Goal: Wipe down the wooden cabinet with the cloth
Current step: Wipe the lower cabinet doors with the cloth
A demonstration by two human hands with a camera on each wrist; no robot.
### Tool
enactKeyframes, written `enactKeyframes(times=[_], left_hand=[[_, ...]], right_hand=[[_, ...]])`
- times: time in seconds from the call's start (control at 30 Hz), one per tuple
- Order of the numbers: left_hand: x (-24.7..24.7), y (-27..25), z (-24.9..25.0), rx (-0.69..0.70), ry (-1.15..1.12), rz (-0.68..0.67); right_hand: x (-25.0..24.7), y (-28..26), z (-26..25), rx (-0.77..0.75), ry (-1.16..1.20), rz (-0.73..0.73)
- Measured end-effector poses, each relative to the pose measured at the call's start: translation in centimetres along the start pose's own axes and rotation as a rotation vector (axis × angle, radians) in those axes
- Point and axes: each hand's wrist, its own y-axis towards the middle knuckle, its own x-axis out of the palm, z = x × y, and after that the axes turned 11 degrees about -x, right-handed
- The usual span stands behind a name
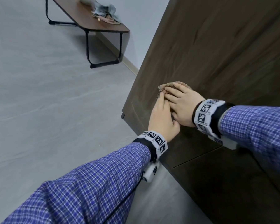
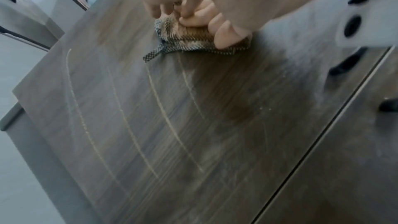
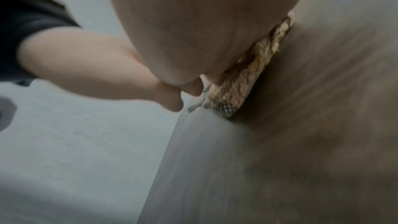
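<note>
— Where's the cloth point(image 1: 164, 89)?

— Flat against the wooden cabinet point(image 1: 217, 54) panel, near its edge at nine o'clock. My right hand point(image 1: 182, 105) lies spread over it, fingers straight, pressing down.

— And the other?

— My left hand point(image 1: 162, 118) presses beside it at seven o'clock, fingers laid flat, fingertips touching the cloth. Pale streaks point(image 2: 90, 108) mark the panel.

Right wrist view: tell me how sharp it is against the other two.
Right wrist view: softest, the right hand a blurred mass, cloth weave smeared. Left wrist view: cabinet grain streaked by motion, pale wipe arcs readable. Head view: sharpest, both hands crisp, edges bowed by the wide lens.
</note>
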Motion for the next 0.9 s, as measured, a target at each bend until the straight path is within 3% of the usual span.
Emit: enactKeyframes(times=[0.07,0.13,0.2,0.27,0.33,0.43,0.5,0.6,0.63,0.7,0.8,0.83,0.9], left_hand=[[-0.2,0.1,-0.1,0.001,0.115,-0.023],[-0.2,-0.7,-0.8,0.018,0.210,-0.043],[-0.6,-1.0,-1.6,-0.043,0.266,-0.087],[-1.5,-0.1,-2.1,-0.114,0.291,-0.101],[-2.3,1.4,-2.4,-0.172,0.265,-0.079],[-3.0,3.4,-2.6,-0.331,0.083,-0.029],[-3.3,4.2,-3.1,-0.457,-0.038,-0.021],[-3.7,5.3,-4.9,-0.622,-0.263,-0.042],[-3.8,5.6,-5.4,-0.636,-0.346,-0.054],[-4.2,6.0,-5.5,-0.612,-0.464,-0.110],[-4.0,7.1,-5.9,-0.612,-0.507,-0.148],[-3.9,7.4,-6.3,-0.605,-0.479,-0.146],[-3.7,8.2,-7.5,-0.560,-0.437,-0.164]], right_hand=[[0.6,-0.3,-1.4,-0.026,-0.005,-0.029],[2.2,-1.2,-3.7,-0.152,-0.020,-0.094],[3.6,-2.1,-6.0,-0.281,-0.020,-0.250],[4.2,-2.5,-6.9,-0.374,-0.048,-0.309],[3.2,-1.4,-5.3,-0.337,-0.025,-0.217],[0.0,2.1,-0.6,-0.036,0.031,0.116],[-0.4,3.7,-0.1,0.043,0.057,0.151],[4.3,2.7,-5.8,-0.176,-0.015,-0.038],[6.8,1.2,-8.3,-0.239,-0.035,-0.044],[10.3,-0.3,-11.3,-0.276,0.007,0.169],[7.6,-0.2,-9.4,-0.508,-0.118,0.095],[6.1,0.5,-8.1,-0.437,0.017,0.025],[3.2,3.7,-4.6,-0.128,0.100,0.116]])
